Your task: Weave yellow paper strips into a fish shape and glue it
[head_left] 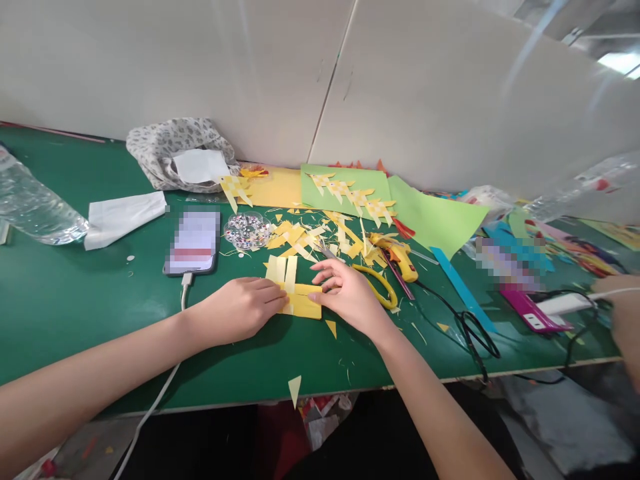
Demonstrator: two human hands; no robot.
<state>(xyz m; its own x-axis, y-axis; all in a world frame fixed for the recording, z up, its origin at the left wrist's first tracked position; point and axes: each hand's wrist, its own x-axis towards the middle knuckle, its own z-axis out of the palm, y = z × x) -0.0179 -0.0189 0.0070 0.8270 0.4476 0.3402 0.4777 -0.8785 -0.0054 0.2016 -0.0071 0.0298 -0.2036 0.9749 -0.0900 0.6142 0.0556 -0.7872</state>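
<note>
Flat on the green table lies a small weave of yellow paper strips (305, 308), with paler strips (284, 270) standing out of its far side. My left hand (245, 307) is closed, its fingertips pressed together on the left part of the weave. At the right end, the thumb of my right hand (347, 293) touches the yellow paper while its other fingers are spread and curved above. Just beyond the right hand are scissors with a yellow handle (385, 290), partly hidden by the hand. Cut yellow paper scraps (295, 237) are heaped behind the weave.
A charging phone (193, 240) and a round case of small beads (245, 230) are at left. A yellow glue gun (400, 257) sits at right, its black cord trailing. Woven paper fish (355, 197) lie on green sheets at the back. Another person's arm (620, 320) shows far right.
</note>
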